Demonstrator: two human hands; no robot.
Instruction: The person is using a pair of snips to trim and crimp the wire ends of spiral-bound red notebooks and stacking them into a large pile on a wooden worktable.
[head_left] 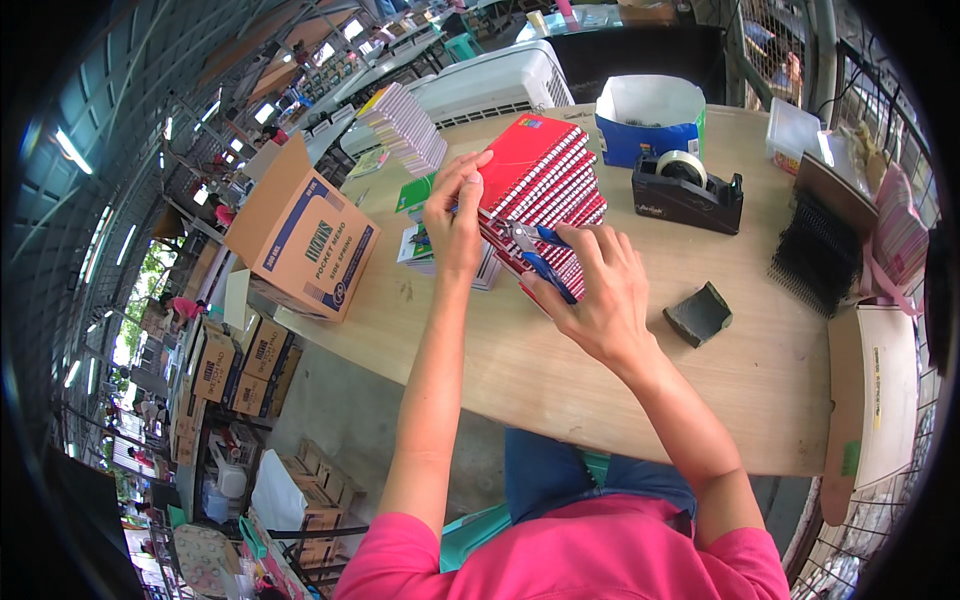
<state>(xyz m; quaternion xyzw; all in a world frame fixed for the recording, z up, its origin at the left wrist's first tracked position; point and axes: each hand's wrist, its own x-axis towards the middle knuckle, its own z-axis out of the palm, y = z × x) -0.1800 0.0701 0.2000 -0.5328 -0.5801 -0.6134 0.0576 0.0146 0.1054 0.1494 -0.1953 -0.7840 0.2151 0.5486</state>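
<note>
Red spiral notebooks (540, 170) stacked mid-frame on the bench (560, 370) — left hand (455, 215) pinches the top one's corner, right hand (600, 290) has its grip closed on blue-handled pliers (540, 255) at the wire edge. Risk: stack tips if the steadying hand slips. Tape dispenser (686, 190) upper right, cardboard box (305, 235) left — neither blocks.

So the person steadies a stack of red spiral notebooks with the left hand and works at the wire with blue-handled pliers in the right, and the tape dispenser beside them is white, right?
Not quite: the tape dispenser is black, as the head view shows. The left hand does steady the red spiral notebooks, and the right hand holds blue-handled pliers.
</note>
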